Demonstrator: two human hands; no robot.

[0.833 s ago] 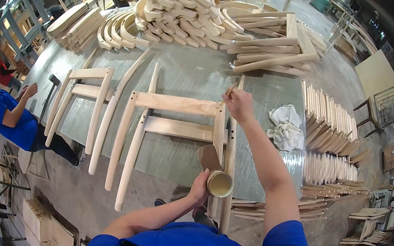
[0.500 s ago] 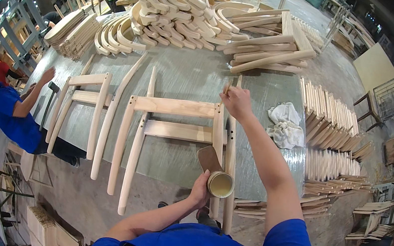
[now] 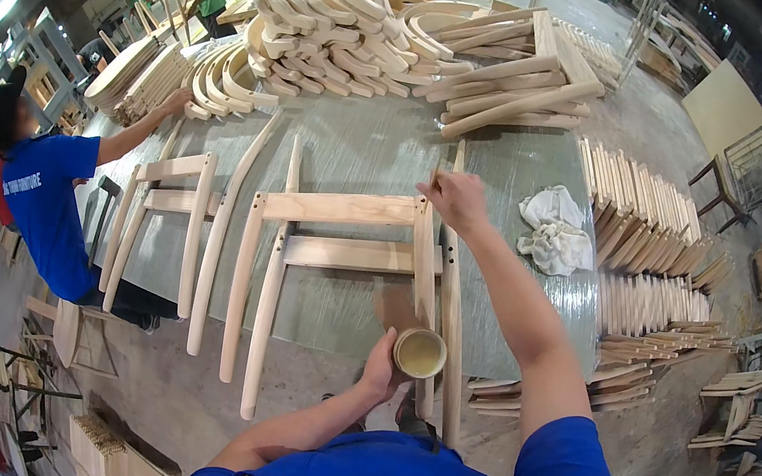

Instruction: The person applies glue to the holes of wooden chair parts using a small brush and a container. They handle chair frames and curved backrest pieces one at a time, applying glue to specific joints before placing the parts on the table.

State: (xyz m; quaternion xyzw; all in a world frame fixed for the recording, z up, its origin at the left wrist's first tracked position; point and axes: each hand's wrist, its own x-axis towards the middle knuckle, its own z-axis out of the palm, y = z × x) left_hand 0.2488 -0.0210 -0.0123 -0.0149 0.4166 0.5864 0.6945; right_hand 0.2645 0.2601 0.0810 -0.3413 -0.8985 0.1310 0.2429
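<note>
1. While I watch from afar, setting the clock at the centre of the view, the left hand (image 3: 383, 365) at 5 o'clock is wrapped round a small jar (image 3: 416, 375), its mouth turned up toward the camera.
2. At 2 o'clock the right hand (image 3: 457, 198) is curled closed; something thin seems to poke out of its fingers, but I cannot make out what.
3. I judge the jar light and stiff-walled, with pale yellowish liquid (image 3: 420, 352) that could slop, so I would grip the wall below the rim and keep it level.
4. Just beside the right hand, near the middle of the view, lies a U-shaped wooden frame (image 3: 346, 206), lapped over an H-shaped wooden frame (image 3: 340, 253); I cannot tell whether they are joined.
5. Both should be stiff and fairly light for their spread, smooth but not slick. I would lift by the crossrails, near the legs, sparing the joints from twisting.
6. They look pale, bare and lightly grained, with tapered legs running toward 6 and 7 o'clock and dark holes by the joints.
7. Beneath them is a grey-green table (image 3: 323, 303) with a glossy, streaked top; a crumpled white rag (image 3: 557, 232) sits on it at 3 o'clock, soft and easily pinched.
</note>
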